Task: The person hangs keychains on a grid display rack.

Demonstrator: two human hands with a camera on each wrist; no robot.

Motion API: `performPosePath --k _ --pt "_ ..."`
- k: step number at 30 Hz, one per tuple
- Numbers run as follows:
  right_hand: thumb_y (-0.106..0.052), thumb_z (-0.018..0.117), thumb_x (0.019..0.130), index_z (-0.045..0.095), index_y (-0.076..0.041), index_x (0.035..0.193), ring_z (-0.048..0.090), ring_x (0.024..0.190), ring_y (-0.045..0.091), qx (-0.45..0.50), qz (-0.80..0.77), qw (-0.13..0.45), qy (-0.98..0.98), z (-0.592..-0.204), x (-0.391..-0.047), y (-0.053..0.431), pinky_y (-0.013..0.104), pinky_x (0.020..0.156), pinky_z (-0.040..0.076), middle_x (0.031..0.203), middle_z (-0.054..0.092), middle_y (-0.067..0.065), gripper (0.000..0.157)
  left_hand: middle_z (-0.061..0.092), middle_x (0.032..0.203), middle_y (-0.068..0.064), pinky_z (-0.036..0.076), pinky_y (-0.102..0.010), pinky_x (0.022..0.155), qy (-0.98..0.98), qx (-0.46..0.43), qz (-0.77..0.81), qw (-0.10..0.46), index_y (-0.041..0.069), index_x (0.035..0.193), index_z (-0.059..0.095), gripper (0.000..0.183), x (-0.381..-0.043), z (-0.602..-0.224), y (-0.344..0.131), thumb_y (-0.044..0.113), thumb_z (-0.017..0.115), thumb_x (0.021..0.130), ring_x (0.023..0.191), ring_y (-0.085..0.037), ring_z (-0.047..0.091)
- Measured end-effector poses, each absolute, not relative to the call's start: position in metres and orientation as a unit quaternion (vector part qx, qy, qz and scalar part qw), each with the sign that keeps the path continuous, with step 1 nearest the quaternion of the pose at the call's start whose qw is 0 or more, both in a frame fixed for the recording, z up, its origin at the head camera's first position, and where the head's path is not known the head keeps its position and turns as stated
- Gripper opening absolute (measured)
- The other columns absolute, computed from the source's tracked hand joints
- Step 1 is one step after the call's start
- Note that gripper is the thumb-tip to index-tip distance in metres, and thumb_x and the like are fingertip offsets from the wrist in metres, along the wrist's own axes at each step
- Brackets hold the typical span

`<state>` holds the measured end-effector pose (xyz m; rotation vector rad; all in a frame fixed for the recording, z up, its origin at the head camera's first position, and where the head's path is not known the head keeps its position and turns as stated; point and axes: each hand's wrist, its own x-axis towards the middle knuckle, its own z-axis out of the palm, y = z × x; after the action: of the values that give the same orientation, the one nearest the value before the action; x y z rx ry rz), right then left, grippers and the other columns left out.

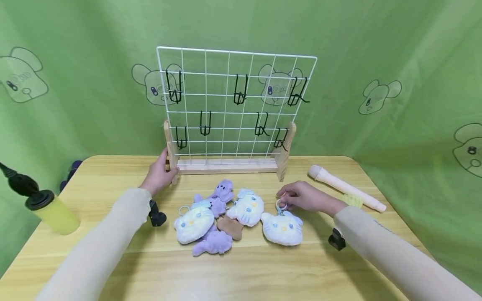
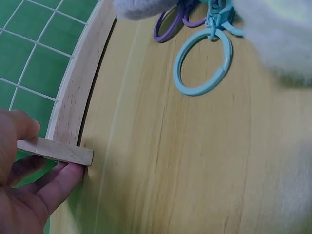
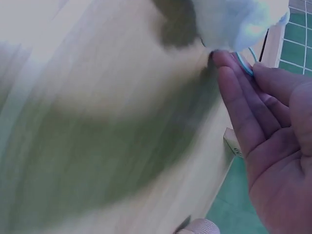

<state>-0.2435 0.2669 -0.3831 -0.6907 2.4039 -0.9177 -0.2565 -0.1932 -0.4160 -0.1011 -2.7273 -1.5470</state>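
Note:
A white wire grid rack [image 1: 229, 166] on a wooden stand carries several black hooks [image 1: 240, 90]. My left hand [image 1: 159, 175] grips the left wooden foot [image 2: 68, 152] of this stand, thumb on one side and fingers on the other. In my right hand [image 1: 305, 196], thumb and fingers pinch the light-blue ring [image 3: 245, 62] of a white cat-face plush keychain [image 1: 282, 229]. To the left lies a pile: two more white cat-face keychains [image 1: 194, 225], purple plush keychains [image 1: 214, 242] and a brown piece [image 1: 230, 227] partly covered by them.
A cream-coloured microphone [image 1: 344, 187] lies at the right, behind my right forearm, beside something pale yellow [image 1: 352, 200]. At the left edge stands a yellow cup [image 1: 56, 213] with a black top. A green curtain [image 1: 241, 25] hangs behind the wooden table [image 1: 263, 271].

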Motion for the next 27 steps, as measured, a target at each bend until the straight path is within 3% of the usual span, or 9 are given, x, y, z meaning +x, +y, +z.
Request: performPosePath --k 6,11,18,27 --pt "0.0 0.05 0.106 0.063 0.014 0.111 0.076 0.097 0.025 -0.226 -0.4 0.238 0.856 -0.388 -0.243 0.267 0.033 0.087 0.068 0.107 0.074 0.027 0.02 0.04 0.156 -0.041 0.06 -0.056 0.103 -0.87 -0.034 -0.492 0.007 0.011 0.169 0.001 0.087 -0.256 -0.417 -0.191 0.003 0.056 0.102 0.133 -0.056 0.055" --pt "-0.011 0.046 0.111 0.057 0.011 0.118 0.074 0.102 0.015 -0.171 -0.454 0.265 0.834 -0.394 -0.24 0.266 0.024 0.092 0.064 0.115 0.072 0.021 0.026 0.041 0.155 -0.041 0.061 -0.054 0.102 -0.87 -0.034 -0.492 0.002 0.011 0.169 -0.002 0.089 -0.256 -0.418 -0.192 0.002 0.055 0.102 0.131 -0.056 0.057" --pt "-0.018 0.044 0.112 0.055 0.0 0.115 0.068 0.089 0.005 -0.127 -0.505 0.288 0.803 -0.401 -0.236 0.263 0.018 0.078 0.055 0.098 0.071 -0.005 0.021 0.039 0.155 -0.042 0.059 -0.057 0.104 -0.873 -0.036 -0.487 0.003 0.01 0.169 -0.001 0.088 -0.258 -0.418 -0.193 0.003 0.055 0.102 0.133 -0.058 0.055" --pt "-0.021 0.04 0.114 0.052 -0.003 0.114 0.07 0.081 0.008 -0.147 -0.523 0.266 0.796 -0.387 -0.228 0.257 0.018 0.07 0.057 0.097 0.076 -0.004 0.022 0.04 0.155 -0.042 0.061 -0.054 0.101 -0.876 -0.042 -0.481 0.007 0.01 0.169 -0.001 0.088 -0.256 -0.418 -0.193 0.002 0.055 0.102 0.13 -0.057 0.058"
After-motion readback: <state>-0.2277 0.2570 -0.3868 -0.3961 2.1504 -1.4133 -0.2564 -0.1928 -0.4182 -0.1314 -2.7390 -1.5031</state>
